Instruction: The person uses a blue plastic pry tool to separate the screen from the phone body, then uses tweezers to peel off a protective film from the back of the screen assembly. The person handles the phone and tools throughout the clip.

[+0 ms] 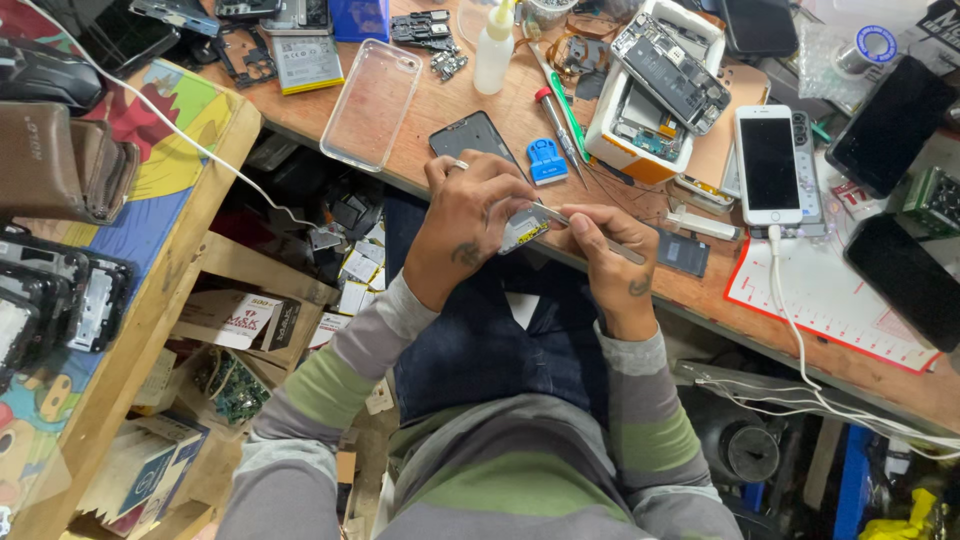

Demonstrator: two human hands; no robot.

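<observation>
1. Left hand (462,225) grips a small flat phone part (524,226) at the bench edge (700,300), above the person's lap.
2. Right hand (610,265) pinches metal tweezers (585,228), tips on the part.
3. Tweezers' long axis runs from lower right up-left, into the part; the part sits between both hands, touching the left fingers.
4. A white phone (769,165) lies well apart, to the right.

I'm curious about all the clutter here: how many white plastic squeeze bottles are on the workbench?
1. The white squeeze bottle stands at the back of the wooden workbench, between the clear phone case and the opened phone. Others may hide among the clutter.
</observation>
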